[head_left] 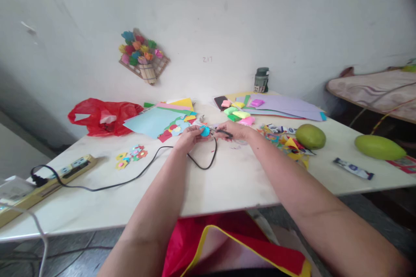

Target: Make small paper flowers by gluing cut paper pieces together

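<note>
My left hand [191, 136] pinches a small round piece of blue paper [205, 131] above the middle of the table. From the right, my right hand [234, 131] grips a pair of scissors [225, 133] by the dark handles. Their blades point left and meet the edge of the blue paper; how far they are spread is too small to tell. Beyond my left hand lie paper cut-outs [175, 130] in red, yellow and blue on light blue sheets [146, 123]. A black cord [208, 168] loops on the table below both hands.
On the left are a power strip [69, 172], paper flowers [122, 161] and a red plastic bag [94, 114]. Colourful clay packets [240, 114] and purple sheets [286, 104] lie at the back. Paper scraps [287, 143], two green fruits [310, 136] and a tube [353, 169] occupy the right.
</note>
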`<state>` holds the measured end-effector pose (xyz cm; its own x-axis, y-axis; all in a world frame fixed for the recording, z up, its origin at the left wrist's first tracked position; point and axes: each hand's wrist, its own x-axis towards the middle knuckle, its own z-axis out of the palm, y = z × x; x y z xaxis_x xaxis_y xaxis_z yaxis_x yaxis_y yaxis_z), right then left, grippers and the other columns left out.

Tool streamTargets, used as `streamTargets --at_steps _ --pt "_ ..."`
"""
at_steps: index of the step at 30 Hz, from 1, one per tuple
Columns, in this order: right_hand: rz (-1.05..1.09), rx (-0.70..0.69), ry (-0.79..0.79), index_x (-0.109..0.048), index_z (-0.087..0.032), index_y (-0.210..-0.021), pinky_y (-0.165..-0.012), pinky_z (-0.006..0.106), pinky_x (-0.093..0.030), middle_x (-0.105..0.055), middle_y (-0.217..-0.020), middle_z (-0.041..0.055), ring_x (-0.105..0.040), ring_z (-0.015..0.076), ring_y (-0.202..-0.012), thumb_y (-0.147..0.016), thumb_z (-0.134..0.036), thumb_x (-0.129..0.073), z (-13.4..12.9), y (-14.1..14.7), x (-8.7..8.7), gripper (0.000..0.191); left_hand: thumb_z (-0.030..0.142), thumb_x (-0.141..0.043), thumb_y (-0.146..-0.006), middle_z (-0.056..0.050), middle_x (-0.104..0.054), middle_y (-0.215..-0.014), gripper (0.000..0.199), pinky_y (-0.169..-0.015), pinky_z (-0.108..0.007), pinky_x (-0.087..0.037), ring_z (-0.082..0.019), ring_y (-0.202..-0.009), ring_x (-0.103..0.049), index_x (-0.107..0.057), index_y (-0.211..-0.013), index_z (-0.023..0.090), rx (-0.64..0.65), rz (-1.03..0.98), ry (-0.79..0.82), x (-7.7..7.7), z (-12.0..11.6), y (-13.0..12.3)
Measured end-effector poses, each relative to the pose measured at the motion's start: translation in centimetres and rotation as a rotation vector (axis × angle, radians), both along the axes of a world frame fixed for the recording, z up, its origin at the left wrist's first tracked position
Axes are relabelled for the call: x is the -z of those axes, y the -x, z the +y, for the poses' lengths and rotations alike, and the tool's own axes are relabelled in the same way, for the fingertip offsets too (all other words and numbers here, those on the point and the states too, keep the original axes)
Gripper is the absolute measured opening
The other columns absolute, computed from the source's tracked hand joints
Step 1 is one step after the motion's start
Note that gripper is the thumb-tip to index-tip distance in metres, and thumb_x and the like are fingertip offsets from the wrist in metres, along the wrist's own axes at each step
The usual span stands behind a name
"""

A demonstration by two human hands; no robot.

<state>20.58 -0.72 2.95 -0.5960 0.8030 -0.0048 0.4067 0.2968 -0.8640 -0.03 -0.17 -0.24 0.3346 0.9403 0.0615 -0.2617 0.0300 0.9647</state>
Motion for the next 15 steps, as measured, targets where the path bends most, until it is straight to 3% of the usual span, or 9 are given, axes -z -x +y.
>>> streamTargets --at_steps 9,15 --pt "0.015 -0.031 -0.017 -0.056 -0.013 -0.067 -0.037 0.019 -0.029 -0.045 -0.047 -0.0049 -0.037 0.0043 -0.038 -0.075 -0.033 -0.059 0.85 -0.27 0.85 0.022 0.018 -0.065 -0.070 -0.009 -0.067 -0.075 0.013 -0.065 -0.030 -0.054 -0.018 -0.068 -0.066 -0.061 -0.078 0.009 -0.042 -0.012 0.010 0.11 0.08 -0.05" --pt "-0.015 -0.009 -0.039 -0.054 -0.013 -0.066 -0.038 0.019 -0.028 -0.045 -0.047 -0.0050 -0.037 0.0042 -0.038 -0.074 -0.036 -0.060 0.36 -0.18 0.46 0.025 0.019 -0.066 -0.070 -0.009 -0.067 -0.074 0.013 -0.065 -0.029 -0.054 -0.017 -0.068 -0.065 -0.061 -0.076 0.009 -0.015 -0.005 -0.009 0.10 0.08 -0.01"
